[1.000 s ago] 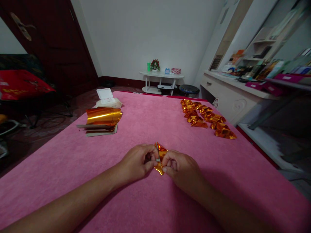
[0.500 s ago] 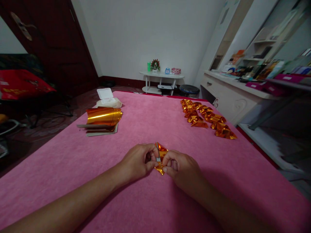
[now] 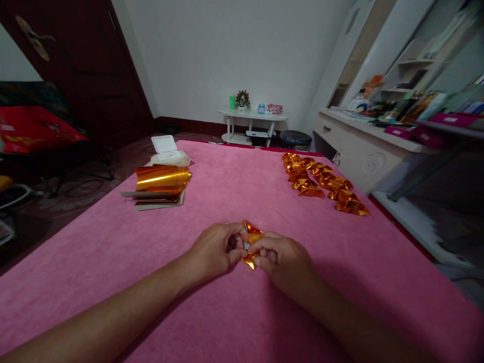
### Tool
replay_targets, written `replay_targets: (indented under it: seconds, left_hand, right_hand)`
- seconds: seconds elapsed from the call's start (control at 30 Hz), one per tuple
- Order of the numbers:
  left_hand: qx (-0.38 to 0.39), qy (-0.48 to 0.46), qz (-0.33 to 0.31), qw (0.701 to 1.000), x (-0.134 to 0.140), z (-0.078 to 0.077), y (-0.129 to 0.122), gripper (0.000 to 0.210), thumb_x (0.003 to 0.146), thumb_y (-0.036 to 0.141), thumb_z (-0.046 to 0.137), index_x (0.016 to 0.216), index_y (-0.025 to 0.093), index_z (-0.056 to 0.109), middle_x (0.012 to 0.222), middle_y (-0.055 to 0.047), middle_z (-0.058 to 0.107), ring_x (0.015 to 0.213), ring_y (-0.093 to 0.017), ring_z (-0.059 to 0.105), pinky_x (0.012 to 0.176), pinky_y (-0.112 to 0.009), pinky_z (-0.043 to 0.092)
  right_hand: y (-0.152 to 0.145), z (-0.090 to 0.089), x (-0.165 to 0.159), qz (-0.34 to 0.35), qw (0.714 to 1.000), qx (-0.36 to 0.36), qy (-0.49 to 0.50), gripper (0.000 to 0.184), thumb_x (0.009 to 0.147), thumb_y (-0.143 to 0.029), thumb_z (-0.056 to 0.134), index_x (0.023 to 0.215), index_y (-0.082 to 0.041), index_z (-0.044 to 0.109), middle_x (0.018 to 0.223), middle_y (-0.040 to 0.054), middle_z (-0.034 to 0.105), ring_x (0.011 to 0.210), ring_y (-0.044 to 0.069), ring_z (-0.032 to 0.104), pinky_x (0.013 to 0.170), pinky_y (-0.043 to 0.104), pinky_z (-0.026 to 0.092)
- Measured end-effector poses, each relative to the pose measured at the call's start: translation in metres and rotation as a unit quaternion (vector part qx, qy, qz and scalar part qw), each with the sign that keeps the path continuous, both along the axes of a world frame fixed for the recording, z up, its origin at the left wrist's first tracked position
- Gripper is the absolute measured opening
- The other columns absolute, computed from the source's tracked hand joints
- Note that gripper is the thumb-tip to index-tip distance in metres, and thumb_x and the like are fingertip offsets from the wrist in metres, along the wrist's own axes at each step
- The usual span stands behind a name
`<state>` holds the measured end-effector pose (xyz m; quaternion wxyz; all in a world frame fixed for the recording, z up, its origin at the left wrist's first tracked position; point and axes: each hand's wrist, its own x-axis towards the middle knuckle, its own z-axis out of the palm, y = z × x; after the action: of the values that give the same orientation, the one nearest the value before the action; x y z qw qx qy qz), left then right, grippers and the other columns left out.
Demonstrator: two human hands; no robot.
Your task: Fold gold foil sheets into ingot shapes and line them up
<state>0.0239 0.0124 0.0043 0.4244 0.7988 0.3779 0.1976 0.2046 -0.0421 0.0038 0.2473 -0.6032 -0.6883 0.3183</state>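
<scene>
Between my two hands, low over the pink-covered table [image 3: 189, 322], is a small piece of folded gold foil paper [image 3: 249, 261] with pointed ends and a greyish inner side. My left hand [image 3: 219, 248] pinches its left edge with thumb and fingertips. From the other side, my right hand [image 3: 282, 257] grips it, fingers curled and pressed on the foil near its middle. The fingers hide part of the folds. At the far left lies a stack of gold foil sheets [image 3: 162, 179], curling up. Several folded gold foil pieces [image 3: 321, 176] lie in rows at the far right.
Behind the foil stack sits an open white box [image 3: 170, 154]. Along the right stands a white dresser [image 3: 359, 141] crowded with bottles. A small white side table [image 3: 251, 116] and a dark round stool [image 3: 295, 137] are beyond the far edge. A red bag [image 3: 38, 128] rests at left.
My right fingers have shifted slightly left and inward over the foil paper. My left hand keeps its pinch almost unmoved. The view has tilted a little.
</scene>
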Motion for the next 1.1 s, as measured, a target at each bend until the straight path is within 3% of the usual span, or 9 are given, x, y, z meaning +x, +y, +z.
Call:
replay_targets:
  seconds: [0.3,0.47,0.67,0.87,1.0,1.1]
  left_hand:
    - [0.015,-0.002,-0.006,1.0,0.0,-0.001,0.0,0.008,0.073,0.012,0.059,0.081,0.016,0.061,0.067,0.003,0.06,0.057,-0.008,0.05,0.054,-0.018,0.036]
    - [0.001,-0.001,-0.023,1.0,-0.001,0.001,0.001,0.01,0.075,0.011,0.057,0.083,0.015,0.061,0.067,0.002,0.059,0.057,-0.008,0.051,0.054,-0.018,0.037]
    - [-0.004,-0.026,-0.095,0.995,-0.01,0.011,0.013,0.032,0.08,0.002,0.042,0.099,0.016,0.064,0.082,0.0,0.063,0.073,-0.01,0.055,0.068,-0.02,0.042]
    - [-0.03,-0.039,-0.123,0.991,-0.018,0.013,0.02,0.044,0.077,-0.002,0.037,0.109,0.017,0.061,0.08,0.0,0.06,0.072,-0.01,0.053,0.069,-0.02,0.042]
    - [-0.039,-0.035,-0.117,0.992,-0.017,0.01,0.018,0.043,0.076,0.001,0.04,0.111,0.017,0.06,0.077,0.0,0.06,0.067,-0.009,0.052,0.065,-0.02,0.041]
    - [-0.028,-0.024,-0.077,0.996,-0.013,0.007,0.014,0.034,0.079,0.01,0.046,0.109,0.017,0.061,0.07,0.002,0.057,0.059,-0.008,0.048,0.056,-0.019,0.038]
  right_hand:
    - [0.001,0.012,-0.004,-0.001,1.0,0.006,-0.028,0.021,0.079,-0.019,0.053,0.072,-0.029,0.071,0.079,-0.0055,0.063,0.063,0.009,0.05,0.056,0.023,0.03]
    - [0.0,0.011,-0.007,-0.022,0.999,0.001,-0.043,0.014,0.073,-0.021,0.059,0.073,-0.03,0.07,0.073,-0.0056,0.06,0.06,0.009,0.05,0.054,0.023,0.029]
    - [0.001,0.001,-0.005,-0.007,1.0,-0.003,-0.017,0.015,0.071,-0.02,0.059,0.077,-0.029,0.069,0.074,-0.0039,0.058,0.061,0.01,0.049,0.054,0.022,0.032]
    - [0.002,0.002,-0.004,0.003,1.0,-0.01,-0.015,0.013,0.071,-0.021,0.059,0.076,-0.028,0.069,0.076,-0.0037,0.059,0.062,0.01,0.049,0.054,0.022,0.033]
    - [0.003,0.003,-0.004,-0.001,1.0,-0.01,-0.024,0.012,0.072,-0.022,0.06,0.077,-0.029,0.069,0.075,-0.0043,0.058,0.061,0.01,0.048,0.053,0.022,0.032]
    - [0.003,0.004,-0.004,-0.007,1.0,-0.006,-0.029,0.01,0.072,-0.024,0.061,0.078,-0.028,0.069,0.074,-0.0042,0.058,0.06,0.01,0.048,0.053,0.022,0.032]
